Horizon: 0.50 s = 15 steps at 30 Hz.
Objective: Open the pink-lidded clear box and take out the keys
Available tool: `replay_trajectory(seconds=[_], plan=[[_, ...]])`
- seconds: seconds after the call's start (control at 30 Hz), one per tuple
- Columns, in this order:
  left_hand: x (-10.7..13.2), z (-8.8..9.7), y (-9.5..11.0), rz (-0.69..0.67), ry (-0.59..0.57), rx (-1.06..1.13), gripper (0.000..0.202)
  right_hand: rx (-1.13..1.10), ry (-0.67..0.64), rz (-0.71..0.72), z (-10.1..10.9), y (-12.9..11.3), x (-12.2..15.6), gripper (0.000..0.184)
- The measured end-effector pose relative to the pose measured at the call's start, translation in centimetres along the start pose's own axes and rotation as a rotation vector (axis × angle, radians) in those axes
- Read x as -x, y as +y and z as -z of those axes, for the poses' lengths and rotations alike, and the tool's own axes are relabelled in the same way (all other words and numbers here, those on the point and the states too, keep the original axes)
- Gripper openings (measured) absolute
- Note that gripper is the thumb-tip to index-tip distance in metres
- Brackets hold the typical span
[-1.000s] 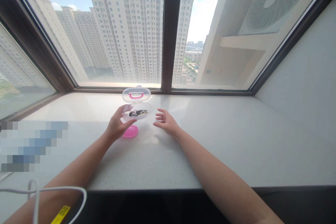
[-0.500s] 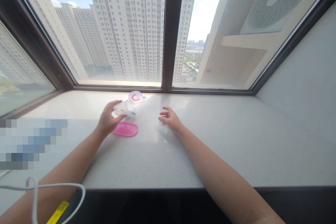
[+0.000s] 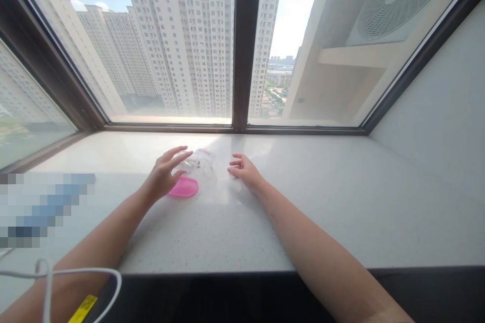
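My left hand [image 3: 163, 174] hovers over the white window sill [image 3: 303, 202] with its fingers stretched out, holding nothing. Just past its fingertips a small clear plastic case [image 3: 197, 161] lies tipped over on the sill, blurred, with a pink mark on its lid. A flat pink oval piece [image 3: 184, 187] lies on the sill under and right of my left hand. My right hand [image 3: 244, 170] rests on the sill to the right of the case, fingers loosely apart and empty.
The sill runs along a wide window with a dark frame [image 3: 244, 45]. A white wall [image 3: 447, 111] closes the right side. A blurred-out patch [image 3: 45, 209] lies at the left. A white cable [image 3: 76, 282] loops near my left forearm. The sill's dark front edge [image 3: 265, 292] is close to me.
My left hand tipped the clear case over, lowered it to the sill and let go of it; its fingers are now spread. My right hand barely moved.
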<state>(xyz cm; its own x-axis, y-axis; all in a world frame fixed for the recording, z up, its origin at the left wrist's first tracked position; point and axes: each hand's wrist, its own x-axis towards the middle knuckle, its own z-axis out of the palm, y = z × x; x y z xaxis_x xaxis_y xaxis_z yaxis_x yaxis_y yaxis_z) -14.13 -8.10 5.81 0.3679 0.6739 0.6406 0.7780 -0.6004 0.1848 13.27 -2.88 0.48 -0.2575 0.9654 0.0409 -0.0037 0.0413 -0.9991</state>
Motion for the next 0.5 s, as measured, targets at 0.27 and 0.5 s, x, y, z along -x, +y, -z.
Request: replay_trajectory(seconds=[0.27, 0.5], plan=[[0.11, -0.56, 0.83, -0.086, -0.051, -0.134, 0.051, 0.040, -0.023, 0.013, 0.21, 0.38, -0.18, 0.057], [-0.03, -0.10, 0.66, -0.133, -0.080, -0.188, 0.050, 0.041, -0.023, 0.008, 0.15, 0.32, -0.15, 0.057]])
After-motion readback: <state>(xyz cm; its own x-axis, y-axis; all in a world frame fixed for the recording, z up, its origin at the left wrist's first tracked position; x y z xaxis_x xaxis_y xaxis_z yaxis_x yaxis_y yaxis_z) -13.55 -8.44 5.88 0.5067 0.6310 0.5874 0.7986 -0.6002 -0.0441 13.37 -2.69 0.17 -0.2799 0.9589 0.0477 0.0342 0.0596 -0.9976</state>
